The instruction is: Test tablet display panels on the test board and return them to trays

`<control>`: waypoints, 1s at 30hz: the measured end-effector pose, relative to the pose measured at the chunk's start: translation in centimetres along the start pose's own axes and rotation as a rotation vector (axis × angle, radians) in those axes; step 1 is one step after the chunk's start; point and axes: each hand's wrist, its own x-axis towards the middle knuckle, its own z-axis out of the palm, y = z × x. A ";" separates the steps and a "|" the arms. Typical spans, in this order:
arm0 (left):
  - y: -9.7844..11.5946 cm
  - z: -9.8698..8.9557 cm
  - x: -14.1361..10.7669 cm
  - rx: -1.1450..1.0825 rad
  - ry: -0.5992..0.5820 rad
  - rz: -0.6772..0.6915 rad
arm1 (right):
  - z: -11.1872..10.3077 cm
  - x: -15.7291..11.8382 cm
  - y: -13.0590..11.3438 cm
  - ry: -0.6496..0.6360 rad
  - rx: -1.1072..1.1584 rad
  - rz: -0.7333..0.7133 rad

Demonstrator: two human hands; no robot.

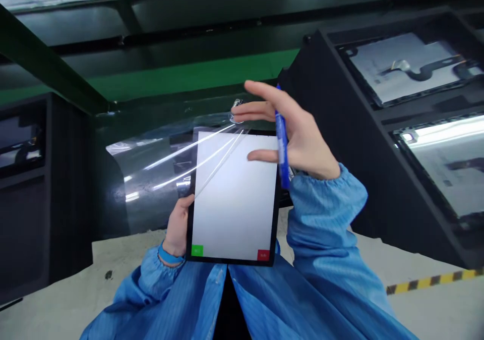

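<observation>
My left hand (177, 227) grips the left edge of a tablet-sized display panel (234, 204) with a black frame. The panel is lit white, with a green box in its lower left corner and a red box in its lower right. A clear plastic film (149, 181) lifts in a curve over its upper left. My right hand (304, 138) is above the panel's upper right, a blue marker pen (282, 148) tucked across it. Its fingers stretch left, two fingertips near a small clear tab (237, 112) at the film's top; whether they pinch it I cannot tell.
On the right, a black foam tray (363, 178) holds display panels (408, 67) with ribbon cables in recesses. Another black foam tray (68, 188) stands at the left. Behind is a green bench surface (189, 72). Yellow-and-black tape (434, 280) marks the pale floor.
</observation>
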 end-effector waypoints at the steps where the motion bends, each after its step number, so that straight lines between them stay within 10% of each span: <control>1: 0.1 0.2 0.0 -0.013 -0.027 -0.030 | -0.2 0.1 0.6 0.030 0.085 -0.007; 8: 1.0 2.5 -0.7 -0.094 -0.208 -0.064 | 1.2 0.0 6.8 0.284 0.403 0.234; 17: 0.5 2.8 -0.4 -0.087 0.185 0.282 | 1.4 -0.4 10.4 0.356 0.481 0.330; 23: 0.6 3.6 -0.1 -0.018 0.166 0.170 | 1.4 -0.3 10.8 0.375 0.560 0.347; 30: 0.4 3.2 -0.3 0.074 0.369 0.453 | 1.6 -0.1 10.1 0.413 0.680 0.337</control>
